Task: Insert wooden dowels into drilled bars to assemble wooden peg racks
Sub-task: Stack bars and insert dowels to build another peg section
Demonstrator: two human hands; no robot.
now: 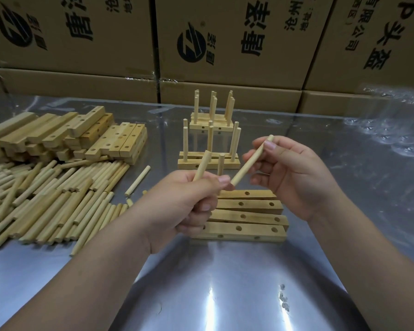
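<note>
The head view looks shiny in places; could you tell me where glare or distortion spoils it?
In the head view, glare streaks whiten the metal table near the bottom edge, the plastic wrap glints, and the wide-angle lens bows the cardboard boxes; the drilled bars are sharp.

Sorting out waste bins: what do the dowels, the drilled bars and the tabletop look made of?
Dowels: pale wood, matte, apparently unfinished. Drilled bars: yellower wood with grain streaks, seemingly unvarnished. Tabletop: probably polished metal, given its mirror-like glare.
</note>
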